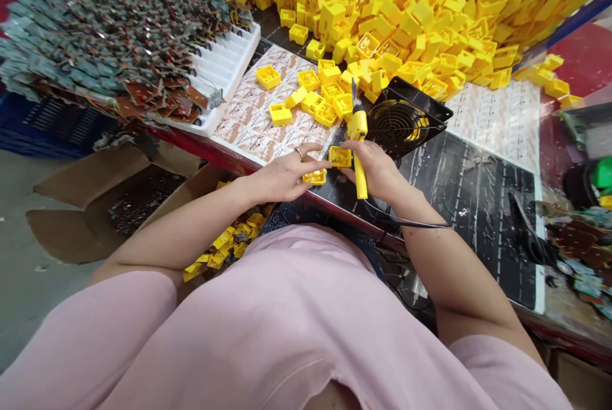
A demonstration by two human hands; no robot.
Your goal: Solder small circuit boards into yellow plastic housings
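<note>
My right hand (377, 168) is wrapped round a yellow soldering iron (359, 171), its metal tip pointing up and away from me and its black cord trailing below my wrist. At the table's front edge, my left hand (285, 175) has a small open yellow plastic case (315, 177) between thumb and fingers. Its fingertips reach to a second yellow case (340, 157), which lies against the fingers of my right hand. Whether the right hand also grips that case, I cannot tell. Several loose yellow cases (326, 113) lie just beyond both hands.
A black fan (404, 118) stands right of the iron. Behind it rises a big heap of yellow cases (406, 8). Wired circuit boards (109, 21) pile on a white tray (229, 72) at left. A cardboard box (90, 199) sits below; black scissors (528, 231) lie at right.
</note>
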